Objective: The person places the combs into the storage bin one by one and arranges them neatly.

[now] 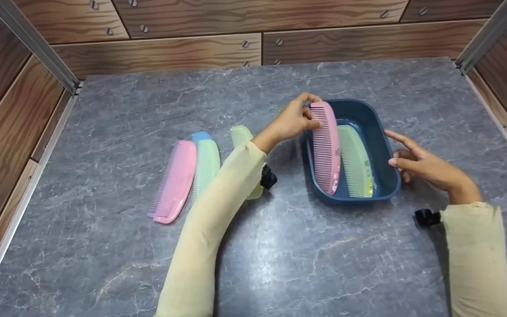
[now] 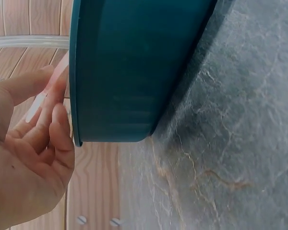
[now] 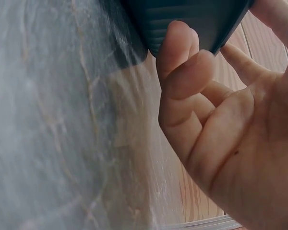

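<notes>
My left hand (image 1: 295, 119) pinches the upper end of a pink comb (image 1: 329, 145) between thumb and fingers. The comb leans along the left inner side of a dark blue plastic tub (image 1: 392, 187). Beside it in the tub lies a light green comb (image 1: 355, 158). In the left wrist view, the pink comb (image 2: 37, 106) shows as a thin edge between my fingers, partly behind the tub wall (image 2: 120, 72). My right hand (image 1: 434, 167) touches the tub's right side with index finger and thumb, its other fingers bent below the rim.
Left of the tub, a pink comb (image 1: 176, 180), a green comb (image 1: 208, 158) and a blue comb (image 1: 200, 135) lie overlapping on the grey marbled table (image 1: 104, 255). A yellow-green comb (image 1: 240, 133) is partly hidden under my left forearm. Wood-patterned panels (image 1: 170, 53) surround the table.
</notes>
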`<state>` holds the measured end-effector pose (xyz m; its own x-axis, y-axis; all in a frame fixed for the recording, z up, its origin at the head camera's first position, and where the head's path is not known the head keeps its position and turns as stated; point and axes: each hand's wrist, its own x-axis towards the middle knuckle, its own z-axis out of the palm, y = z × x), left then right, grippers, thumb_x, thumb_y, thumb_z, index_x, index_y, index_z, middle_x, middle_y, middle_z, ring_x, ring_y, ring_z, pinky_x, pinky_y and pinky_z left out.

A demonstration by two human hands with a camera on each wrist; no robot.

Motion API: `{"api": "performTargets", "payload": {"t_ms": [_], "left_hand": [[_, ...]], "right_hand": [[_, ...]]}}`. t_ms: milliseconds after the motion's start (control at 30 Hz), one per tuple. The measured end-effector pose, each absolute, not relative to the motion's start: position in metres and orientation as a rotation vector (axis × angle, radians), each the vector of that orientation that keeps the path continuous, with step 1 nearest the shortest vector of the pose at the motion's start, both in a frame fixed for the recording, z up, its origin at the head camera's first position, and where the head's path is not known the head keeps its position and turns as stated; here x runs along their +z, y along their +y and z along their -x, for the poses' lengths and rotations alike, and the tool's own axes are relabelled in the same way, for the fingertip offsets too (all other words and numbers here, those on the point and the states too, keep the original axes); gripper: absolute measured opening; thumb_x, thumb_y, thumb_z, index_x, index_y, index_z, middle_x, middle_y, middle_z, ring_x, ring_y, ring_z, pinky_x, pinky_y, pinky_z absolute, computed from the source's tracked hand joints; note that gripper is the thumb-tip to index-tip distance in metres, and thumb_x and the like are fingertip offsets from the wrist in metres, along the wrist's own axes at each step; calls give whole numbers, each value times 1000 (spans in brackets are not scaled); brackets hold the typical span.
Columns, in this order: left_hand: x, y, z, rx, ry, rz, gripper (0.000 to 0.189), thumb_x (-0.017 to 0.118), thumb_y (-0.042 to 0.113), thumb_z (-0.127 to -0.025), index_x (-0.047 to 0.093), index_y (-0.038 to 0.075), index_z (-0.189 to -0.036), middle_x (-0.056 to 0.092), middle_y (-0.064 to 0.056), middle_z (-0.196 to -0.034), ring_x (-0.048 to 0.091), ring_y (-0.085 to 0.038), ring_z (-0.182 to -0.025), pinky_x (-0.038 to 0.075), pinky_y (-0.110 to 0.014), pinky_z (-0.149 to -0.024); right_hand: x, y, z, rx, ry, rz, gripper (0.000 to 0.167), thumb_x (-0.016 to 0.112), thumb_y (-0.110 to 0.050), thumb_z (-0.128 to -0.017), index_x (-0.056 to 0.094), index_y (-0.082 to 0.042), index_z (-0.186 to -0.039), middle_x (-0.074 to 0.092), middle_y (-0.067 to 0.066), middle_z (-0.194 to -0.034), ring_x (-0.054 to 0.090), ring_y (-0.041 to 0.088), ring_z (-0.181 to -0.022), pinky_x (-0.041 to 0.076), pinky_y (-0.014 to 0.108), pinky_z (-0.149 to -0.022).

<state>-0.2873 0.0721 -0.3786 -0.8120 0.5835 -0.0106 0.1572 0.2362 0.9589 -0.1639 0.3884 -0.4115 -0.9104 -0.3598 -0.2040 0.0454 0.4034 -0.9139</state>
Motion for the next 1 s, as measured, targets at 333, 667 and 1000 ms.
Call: {"api": "performTargets", "payload": {"t_ms": [333, 667, 1000], "left_hand": [[-382, 74, 296, 1336, 2453, -637, 48, 76, 11, -79, 57, 11, -123, 58, -4, -110, 45, -13, -102, 40, -23, -88], [-388, 71, 299, 1087, 2653, -578, 48, 79, 27, -76, 63, 21, -121, 55, -2, -117, 37, -19, -109, 31, -34, -95], [-389, 75, 299, 958, 2702, -583, 48, 78, 34, -76, 63, 25, -121, 54, -1, -118, 36, -20, -108, 29, -36, -96]], "right_hand": [[-410, 387, 164, -1498, 2311, 254, 67, 49, -11, -100, 15, -30, -155, 47, 2, -96, 50, 12, -62, 48, 30, -56], [-411, 388, 164, -1474, 2335, 246, 67, 50, -13, -100, 15, -30, -155, 46, 4, -97, 50, 11, -62, 48, 30, -56], [-411, 388, 163, -1474, 2344, 239, 67, 50, -12, -100, 15, -30, -155, 46, 4, -98, 50, 12, -62, 47, 31, -55]]}}
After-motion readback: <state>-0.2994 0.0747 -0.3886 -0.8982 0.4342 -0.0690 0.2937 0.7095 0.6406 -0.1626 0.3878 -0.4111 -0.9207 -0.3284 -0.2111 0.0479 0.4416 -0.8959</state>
